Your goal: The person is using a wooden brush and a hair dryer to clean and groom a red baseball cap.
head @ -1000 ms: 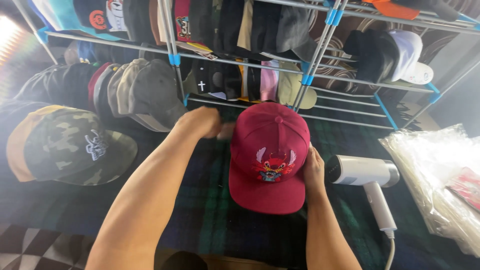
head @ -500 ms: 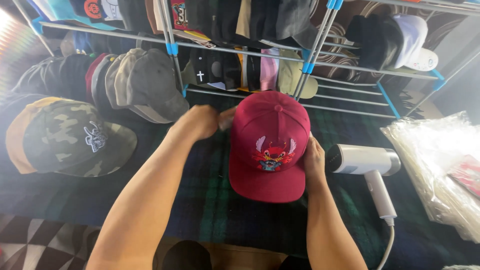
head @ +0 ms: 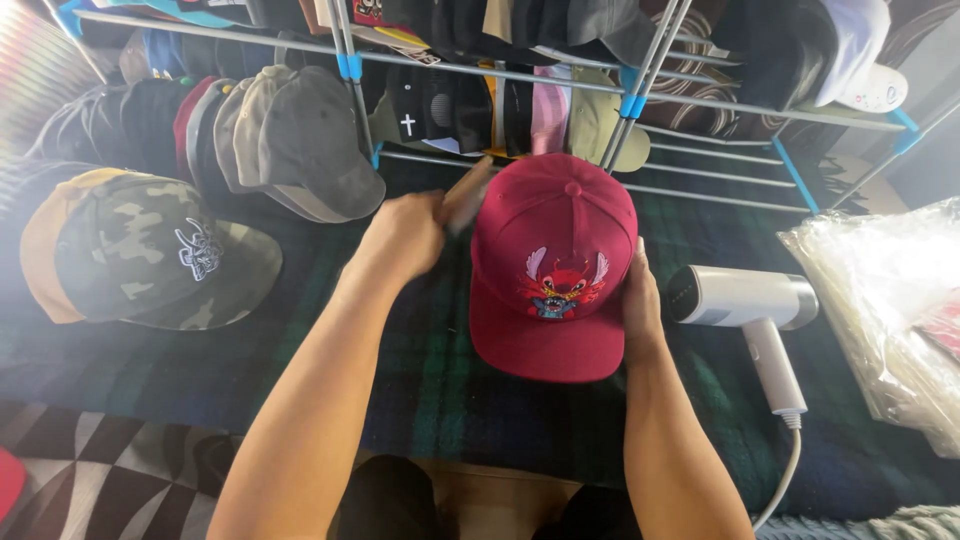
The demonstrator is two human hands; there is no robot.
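A dark red flat-brim cap (head: 552, 230) with an embroidered cartoon creature on its front lies on a dark green plaid cloth (head: 420, 370). My right hand (head: 636, 305) grips its right side at the brim. My left hand (head: 408, 232) is closed around a slim tan object (head: 468, 193), blurred, whose tip touches the cap's left side. What the object is I cannot tell.
A camouflage cap (head: 150, 262) with an orange lining lies at the left. A metal rack (head: 620, 95) with blue joints, hung with several caps, stands behind. A white handheld steamer (head: 745, 305) with a cord lies at the right, beside clear plastic bags (head: 890, 310).
My left hand has lifted the tan object up along the red cap's left side. The red cap and my right hand keep their hold while the view shifts slightly.
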